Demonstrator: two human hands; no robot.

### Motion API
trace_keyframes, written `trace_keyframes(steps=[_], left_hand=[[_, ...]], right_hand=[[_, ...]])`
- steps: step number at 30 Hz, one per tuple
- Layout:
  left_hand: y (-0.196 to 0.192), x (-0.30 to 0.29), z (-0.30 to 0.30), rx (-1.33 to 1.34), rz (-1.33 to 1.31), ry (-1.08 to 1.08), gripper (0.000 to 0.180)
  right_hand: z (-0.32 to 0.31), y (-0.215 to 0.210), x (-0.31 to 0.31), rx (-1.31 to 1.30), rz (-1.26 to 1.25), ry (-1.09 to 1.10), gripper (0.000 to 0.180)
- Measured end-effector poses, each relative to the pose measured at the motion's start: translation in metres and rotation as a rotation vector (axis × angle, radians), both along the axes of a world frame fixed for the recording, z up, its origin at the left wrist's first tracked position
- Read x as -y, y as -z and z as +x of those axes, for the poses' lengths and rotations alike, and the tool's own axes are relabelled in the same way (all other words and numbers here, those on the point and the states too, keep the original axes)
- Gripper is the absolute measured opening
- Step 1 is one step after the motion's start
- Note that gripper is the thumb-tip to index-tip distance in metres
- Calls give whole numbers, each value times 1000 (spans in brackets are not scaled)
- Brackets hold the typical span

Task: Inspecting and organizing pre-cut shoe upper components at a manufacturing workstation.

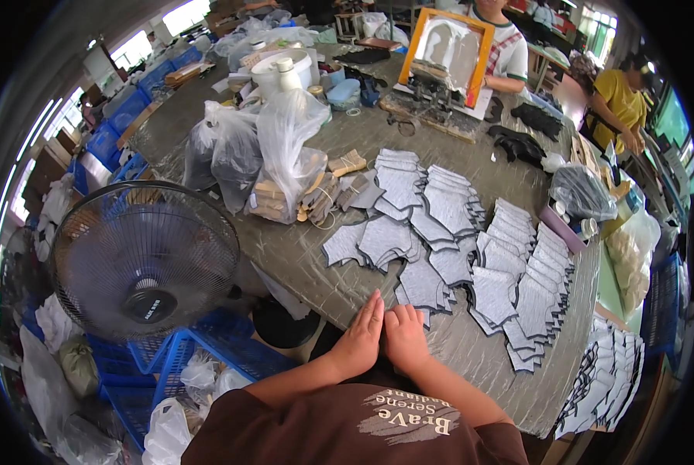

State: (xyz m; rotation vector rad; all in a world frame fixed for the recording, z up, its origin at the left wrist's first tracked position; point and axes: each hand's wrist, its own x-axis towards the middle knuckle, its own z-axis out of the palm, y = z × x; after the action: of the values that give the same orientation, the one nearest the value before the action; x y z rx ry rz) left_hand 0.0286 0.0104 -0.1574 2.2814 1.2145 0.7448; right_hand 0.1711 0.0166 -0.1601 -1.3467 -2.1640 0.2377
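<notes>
Both hands lie flat at the bench (300,256) edge, left hand (360,339) beside right hand (403,339), fingers together, gripping nothing, touching the nearest grey fabric pieces (423,287).

Matt grey cloth pieces (440,232) on glossy wrinkled table cover (300,248)

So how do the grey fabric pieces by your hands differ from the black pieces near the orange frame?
The grey fabric pieces are pale, many, and fanned in overlapping rows close to both hands; the black pieces are dark, few, and heaped loosely at the far side. Both lie on the same table.
</notes>
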Motion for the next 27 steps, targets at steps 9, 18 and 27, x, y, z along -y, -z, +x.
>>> trace_keyframes(steps=[9,18,27], left_hand=[[-8,-21,-19,77,150,8,28],[4,-27,-50,106,222,61,26],[6,-28,-50,46,226,69,30]], right_hand=[[2,1,-4,-204,-2,-50,18],[-9,-5,-8,102,-36,-100,19],[-30,-10,-6,108,-80,28,34]])
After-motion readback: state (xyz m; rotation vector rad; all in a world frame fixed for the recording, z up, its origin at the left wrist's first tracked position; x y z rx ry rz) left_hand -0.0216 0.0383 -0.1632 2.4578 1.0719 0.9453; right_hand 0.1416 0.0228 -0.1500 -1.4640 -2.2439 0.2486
